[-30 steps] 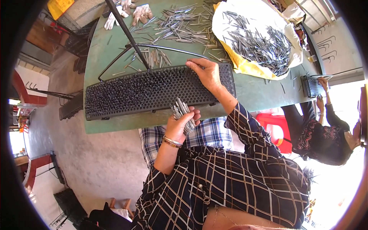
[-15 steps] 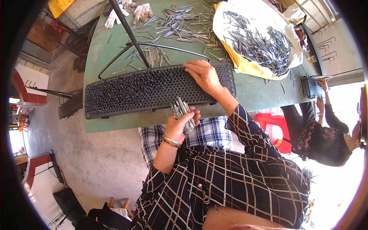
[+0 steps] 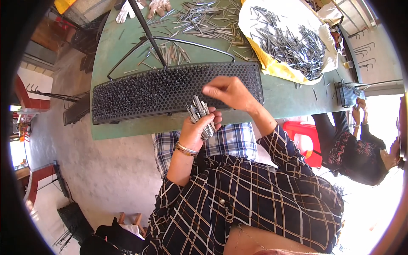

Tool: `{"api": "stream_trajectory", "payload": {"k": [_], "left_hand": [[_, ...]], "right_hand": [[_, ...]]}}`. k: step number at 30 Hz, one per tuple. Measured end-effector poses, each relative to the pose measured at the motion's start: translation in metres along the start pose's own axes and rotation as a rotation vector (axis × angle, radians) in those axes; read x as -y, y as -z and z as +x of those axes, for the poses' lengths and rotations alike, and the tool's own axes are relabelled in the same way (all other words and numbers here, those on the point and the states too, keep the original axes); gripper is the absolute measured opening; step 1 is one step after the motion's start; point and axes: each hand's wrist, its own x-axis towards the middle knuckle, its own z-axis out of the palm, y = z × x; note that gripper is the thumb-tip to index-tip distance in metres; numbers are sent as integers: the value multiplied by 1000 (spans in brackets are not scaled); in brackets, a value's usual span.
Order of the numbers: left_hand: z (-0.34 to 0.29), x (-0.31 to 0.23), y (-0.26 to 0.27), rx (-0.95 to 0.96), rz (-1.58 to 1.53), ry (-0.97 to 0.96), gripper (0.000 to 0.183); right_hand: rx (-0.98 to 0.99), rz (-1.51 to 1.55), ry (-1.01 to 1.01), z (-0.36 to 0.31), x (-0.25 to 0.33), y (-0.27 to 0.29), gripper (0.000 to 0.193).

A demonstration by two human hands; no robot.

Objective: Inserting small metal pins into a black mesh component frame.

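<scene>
A bundle of slim silvery metal strips (image 3: 199, 109) is gripped in my left hand (image 3: 193, 132), their upper ends fanning out just in front of the rack's near edge. My right hand (image 3: 233, 94) hovers over the right half of a long black perforated rack (image 3: 244, 76). Its fingers are curled in toward the thumb; whatever they may hold is hidden. Dark pieces (image 3: 127, 97) stand packed in the holes across the rack's left and middle, while holes toward the right show bare. A black metal handle frame (image 3: 191, 41) rises from the rack's far side.
Loose metal strips (image 3: 204, 21) lie spread over the green table (image 3: 114, 55). A white and yellow sack (image 3: 270, 74) full of strips is at the far right. Work gloves (image 3: 159, 7) rest at the back. Another person (image 3: 355, 151) works at a small rack (image 3: 349, 95) on the right, by a red stool (image 3: 312, 159).
My right hand has lifted off the rack's far part and come nearer to the bundle, its fingers now curled. My left hand still holds the strips in nearly the same place.
</scene>
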Motion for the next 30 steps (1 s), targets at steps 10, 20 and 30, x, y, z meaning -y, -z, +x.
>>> {"api": "stream_trajectory", "payload": {"k": [10, 20, 30], "left_hand": [[-1, 3, 1, 20, 171, -40, 26], [3, 7, 9, -27, 130, -25, 29], [1, 2, 11, -129, 12, -39, 23]], "right_hand": [[111, 294, -304, -3, -1, -9, 26], [25, 294, -287, 14, 4, -3, 25], [28, 360, -308, 25, -4, -7, 23]]}}
